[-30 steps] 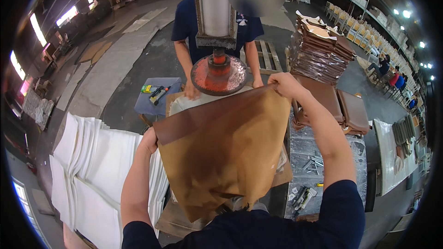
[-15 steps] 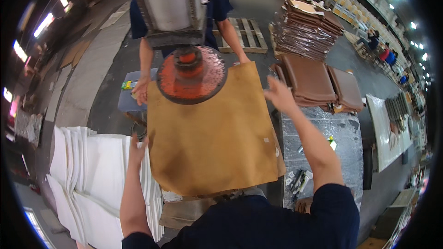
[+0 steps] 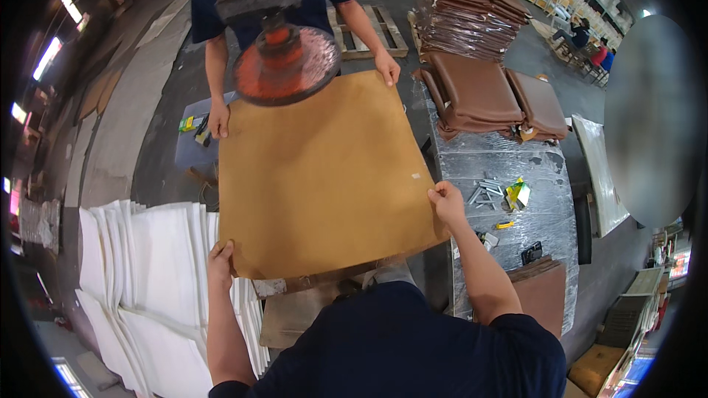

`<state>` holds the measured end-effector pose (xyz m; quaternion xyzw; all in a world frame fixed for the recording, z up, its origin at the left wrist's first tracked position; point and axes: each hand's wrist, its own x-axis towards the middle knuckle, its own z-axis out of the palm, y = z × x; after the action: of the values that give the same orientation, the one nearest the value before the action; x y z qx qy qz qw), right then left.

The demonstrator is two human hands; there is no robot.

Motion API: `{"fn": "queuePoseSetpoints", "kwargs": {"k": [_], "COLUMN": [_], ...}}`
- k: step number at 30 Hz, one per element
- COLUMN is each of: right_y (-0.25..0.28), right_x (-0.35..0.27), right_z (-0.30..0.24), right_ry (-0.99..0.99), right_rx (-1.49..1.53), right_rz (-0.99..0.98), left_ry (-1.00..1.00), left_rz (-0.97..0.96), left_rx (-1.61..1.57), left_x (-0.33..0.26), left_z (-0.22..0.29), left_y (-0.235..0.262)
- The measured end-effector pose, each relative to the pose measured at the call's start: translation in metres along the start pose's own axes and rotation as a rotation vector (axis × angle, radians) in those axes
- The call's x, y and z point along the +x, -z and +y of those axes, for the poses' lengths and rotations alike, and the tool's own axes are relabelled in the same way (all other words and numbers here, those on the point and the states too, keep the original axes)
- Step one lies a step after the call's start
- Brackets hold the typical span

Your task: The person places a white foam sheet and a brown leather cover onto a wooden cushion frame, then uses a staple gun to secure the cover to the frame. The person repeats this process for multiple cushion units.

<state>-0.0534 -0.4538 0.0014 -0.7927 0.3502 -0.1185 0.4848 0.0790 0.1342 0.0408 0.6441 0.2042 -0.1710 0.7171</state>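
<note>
A tan sheet (image 3: 324, 177) is being held spread before the person (image 3: 398, 339), its far edge being partly hidden by a round red plate (image 3: 313, 66). Its near left corner is being pinched by the left hand (image 3: 221, 259), its right edge by the right hand (image 3: 448, 205), its far end by a co-worker's hands (image 3: 387, 68).
</note>
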Motion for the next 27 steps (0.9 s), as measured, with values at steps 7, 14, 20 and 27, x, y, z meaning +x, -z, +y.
{"fn": "queuePoseSetpoints", "kwargs": {"k": [7,14,20,27], "right_y": [-0.001,0.006,0.017,-0.076], "right_x": [0.004,0.009,0.011,0.0], "right_z": [0.016,0.026,0.016,-0.073], "right_ry": [-0.076,-0.022,0.06,0.517], "right_rx": [0.109,0.153,0.041,-0.019], "right_rz": [0.003,-0.07,-0.006,-0.37], "left_ry": [-0.033,-0.067,0.075,-0.076], "left_rz": [0.022,0.028,0.095,0.315], "left_rx": [0.075,0.022,0.098,0.28], "left_x": [-0.003,-0.001,-0.007,-0.02], "left_z": [-0.031,-0.036,-0.038,-0.063], "left_y": [-0.001,0.0,0.009,0.02]}}
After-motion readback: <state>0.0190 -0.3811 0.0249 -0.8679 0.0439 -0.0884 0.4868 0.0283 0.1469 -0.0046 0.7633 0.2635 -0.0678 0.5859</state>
